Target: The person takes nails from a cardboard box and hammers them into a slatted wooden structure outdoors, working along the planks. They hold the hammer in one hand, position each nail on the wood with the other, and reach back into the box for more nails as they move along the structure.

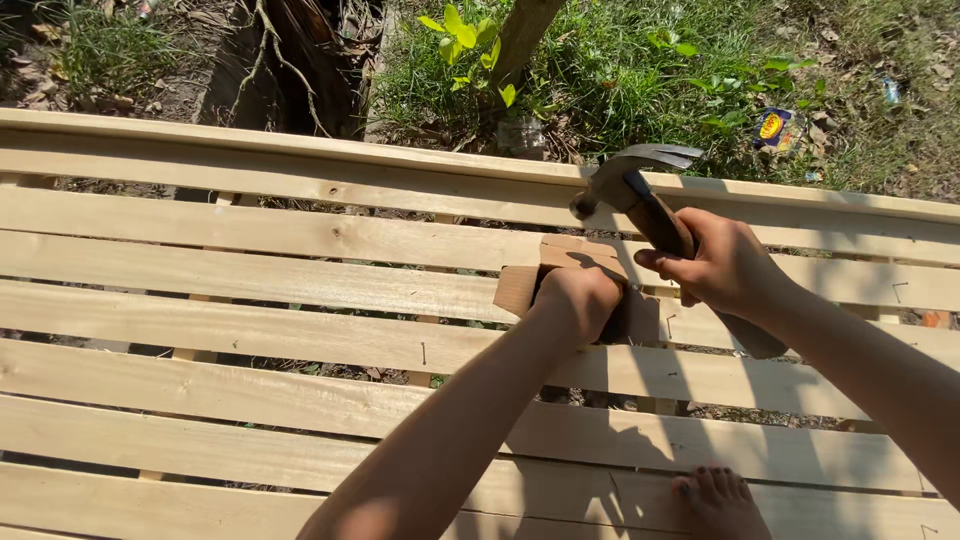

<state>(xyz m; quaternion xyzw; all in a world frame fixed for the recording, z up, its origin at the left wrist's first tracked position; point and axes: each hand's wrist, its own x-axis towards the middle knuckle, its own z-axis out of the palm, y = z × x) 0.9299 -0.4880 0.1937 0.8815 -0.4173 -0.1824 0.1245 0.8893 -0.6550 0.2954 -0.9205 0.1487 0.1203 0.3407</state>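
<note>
My right hand point(722, 265) grips the wooden handle of a claw hammer point(630, 180), its steel head raised just above a small brown wooden block point(518, 288). My left hand point(578, 298) rests closed on that block and presses it onto the pale wooden slats point(250, 300). The hammer's face points down toward the block's far edge. Part of the block is hidden under my left hand.
The slats run left to right with gaps showing soil below, and small nails stick up in places. My bare foot point(715, 500) stands on a near slat. Beyond the far rail point(300, 160) are grass, a tree trunk point(520, 40) and a litter wrapper point(773, 127).
</note>
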